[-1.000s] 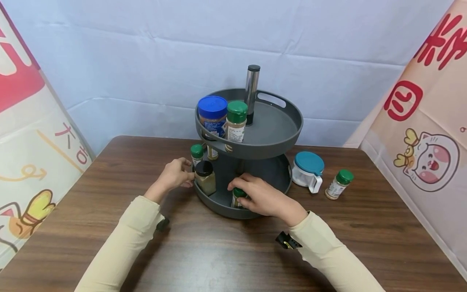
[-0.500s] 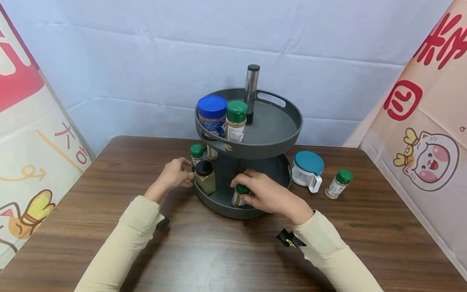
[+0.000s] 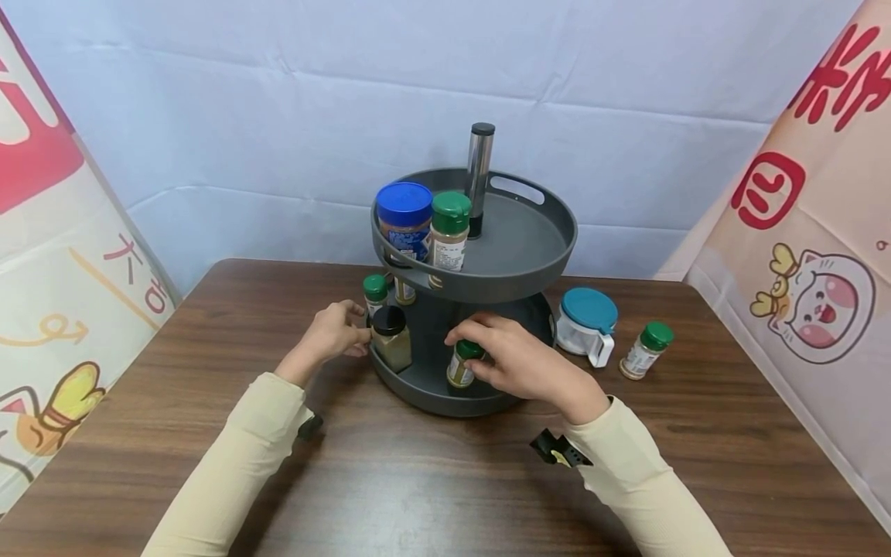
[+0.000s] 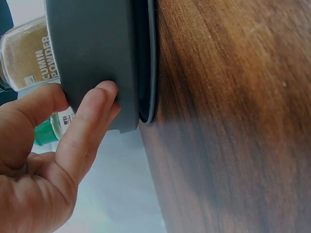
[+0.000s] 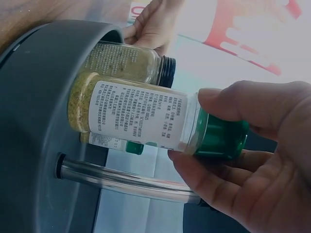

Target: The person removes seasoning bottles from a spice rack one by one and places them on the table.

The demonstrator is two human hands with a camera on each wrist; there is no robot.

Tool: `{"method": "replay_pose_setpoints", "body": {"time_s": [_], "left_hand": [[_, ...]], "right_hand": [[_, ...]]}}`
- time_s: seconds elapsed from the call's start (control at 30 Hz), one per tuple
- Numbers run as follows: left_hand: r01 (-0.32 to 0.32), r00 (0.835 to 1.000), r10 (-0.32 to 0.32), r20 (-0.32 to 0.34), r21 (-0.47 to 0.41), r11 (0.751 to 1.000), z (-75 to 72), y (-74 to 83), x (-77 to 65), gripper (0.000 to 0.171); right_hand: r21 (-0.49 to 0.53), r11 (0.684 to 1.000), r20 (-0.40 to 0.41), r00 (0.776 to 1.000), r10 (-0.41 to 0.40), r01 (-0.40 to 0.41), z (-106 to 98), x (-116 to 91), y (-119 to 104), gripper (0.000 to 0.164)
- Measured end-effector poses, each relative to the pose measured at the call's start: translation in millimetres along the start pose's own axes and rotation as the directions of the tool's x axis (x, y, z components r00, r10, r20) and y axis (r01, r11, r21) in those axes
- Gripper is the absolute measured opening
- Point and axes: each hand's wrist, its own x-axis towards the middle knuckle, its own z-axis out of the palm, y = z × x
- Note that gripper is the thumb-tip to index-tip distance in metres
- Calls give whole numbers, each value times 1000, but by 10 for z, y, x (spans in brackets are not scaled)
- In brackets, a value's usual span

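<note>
My right hand (image 3: pixel 518 360) pinches the green cap of a small spice jar (image 5: pixel 138 112) between thumb and fingers. The jar stands close over the front floor of the lower tray (image 3: pixel 445 404) of a grey two-tier rack. My left hand (image 3: pixel 332 336) holds that tray's left rim, thumb over the edge and fingers along the outer wall (image 4: pixel 97 53). Just inside the rim there, a black-capped cumin powder jar (image 3: pixel 393 348) stands in front of a green-capped jar (image 3: pixel 376 292).
On the upper tray (image 3: pixel 529 232) stand a blue-lidded jar (image 3: pixel 405 220) and a green-capped jar (image 3: pixel 449 232), beside the metal post (image 3: pixel 479 170). Right of the rack, a teal-lidded container (image 3: pixel 588 321) and another green-capped jar (image 3: pixel 646 352) stand on the wooden table (image 3: pixel 418 480).
My right hand has shifted slightly right and back with the spice jar, away from the lower tray's front rim. The left hand has stayed at the rim.
</note>
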Motion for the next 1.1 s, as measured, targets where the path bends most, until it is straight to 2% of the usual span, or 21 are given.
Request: {"method": "replay_pose_setpoints", "body": {"time_s": [0.2,0.57,1.1], "left_hand": [[2,1000,-2,-1,-12,1000,-2,-6,-6,47],[6,1000,-6,-1,-15,1000,-1,-9,-12,47],[13,1000,-13,-9,-25,1000,5,-1,10,47]], "right_hand": [[-11,1000,-10,1000,7,-7,-16,-24,13,33],[-43,997,-19,998,61,-62,-169,-175,68,34],[-65,979,-43,981,191,-193,-409,-468,214,34]]}}
